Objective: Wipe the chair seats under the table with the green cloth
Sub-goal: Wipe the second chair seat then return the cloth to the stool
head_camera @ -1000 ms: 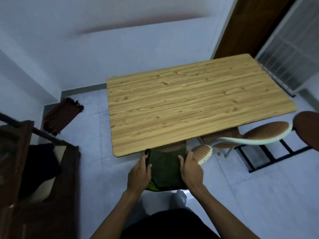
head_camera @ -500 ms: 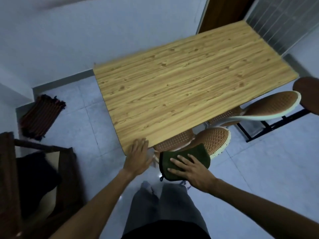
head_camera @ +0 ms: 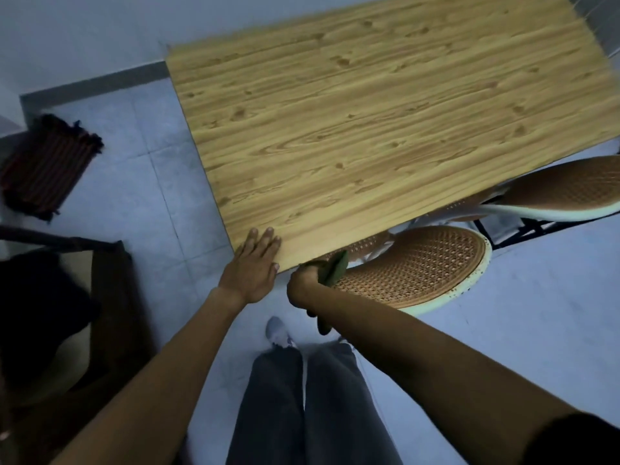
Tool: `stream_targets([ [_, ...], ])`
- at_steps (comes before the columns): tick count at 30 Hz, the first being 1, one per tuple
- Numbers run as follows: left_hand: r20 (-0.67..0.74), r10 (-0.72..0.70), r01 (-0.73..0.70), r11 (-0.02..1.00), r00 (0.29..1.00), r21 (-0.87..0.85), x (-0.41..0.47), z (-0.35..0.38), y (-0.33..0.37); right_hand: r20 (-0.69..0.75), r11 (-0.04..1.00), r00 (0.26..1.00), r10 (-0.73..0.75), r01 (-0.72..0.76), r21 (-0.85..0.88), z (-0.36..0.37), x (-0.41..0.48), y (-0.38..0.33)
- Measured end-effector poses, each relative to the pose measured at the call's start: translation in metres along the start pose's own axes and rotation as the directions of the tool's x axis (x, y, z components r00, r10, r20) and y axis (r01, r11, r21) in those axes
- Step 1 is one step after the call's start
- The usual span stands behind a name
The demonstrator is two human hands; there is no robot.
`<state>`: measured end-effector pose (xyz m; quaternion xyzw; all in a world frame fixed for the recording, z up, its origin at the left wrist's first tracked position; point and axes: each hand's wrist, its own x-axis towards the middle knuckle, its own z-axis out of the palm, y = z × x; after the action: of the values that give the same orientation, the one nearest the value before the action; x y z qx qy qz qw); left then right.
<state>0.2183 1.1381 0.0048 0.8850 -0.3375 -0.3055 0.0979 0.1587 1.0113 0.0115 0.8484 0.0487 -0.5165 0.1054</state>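
Chair seat (head_camera: 422,263) under table (head_camera: 369,129) corner; rug (head_camera: 47,162) far L.

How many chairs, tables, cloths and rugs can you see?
Chairs: 2, near chair and far chair; more woven bits show under the table, unclear.
Table: 1
Cloth: 1, in the right hand
Rug: 1
Total: 5

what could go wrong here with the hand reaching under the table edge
The right hand, gripping the green cloth, is tucked right under the wooden table edge, so knuckles could knock it. The cloth is bunched, so it may wipe little of the woven chair seat.
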Motion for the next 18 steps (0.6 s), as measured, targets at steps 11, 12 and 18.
stream_targets([
  [11,0.059,-0.001,0.0,1.0,0.998,0.023,-0.007,-0.007,0.006,-0.531,0.961,0.833,-0.159,0.253,0.109,0.102,-0.138,0.076],
  [12,0.06,-0.002,0.001,1.0,0.998,0.017,-0.007,-0.008,0.006,-0.569,0.969,0.809,-0.148,0.234,0.081,0.126,-0.152,0.099],
  [18,0.043,-0.016,0.014,0.999,0.999,0.035,-0.009,-0.001,0.009,-0.589,0.987,0.808,0.013,0.084,0.138,0.17,-0.177,0.162],
])
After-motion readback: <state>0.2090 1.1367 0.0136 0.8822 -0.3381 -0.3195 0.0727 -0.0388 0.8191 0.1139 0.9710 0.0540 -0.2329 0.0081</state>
